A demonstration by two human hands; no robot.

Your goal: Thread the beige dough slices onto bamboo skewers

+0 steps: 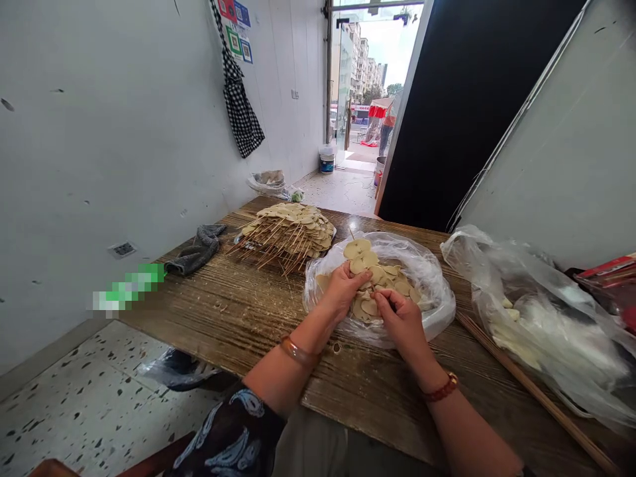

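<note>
Potato slices [385, 278] are lying in a plastic-lined bowl [437, 311] mid-table, the left hand [342, 288] pinching a skewered slice while the right hand [402, 318] is pinching another.

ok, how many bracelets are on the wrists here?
2. An amber bangle sits on the left wrist, behind the left hand; a reddish beaded bracelet sits on the right wrist, behind the right hand. Undersides of the wrists are hidden.

I'm getting bright daylight through the open doorway [370, 79], which blows out there, soft shadows on the table [238, 311], wide-angle bending at edges, and one pixelated patch [128, 288].
</note>
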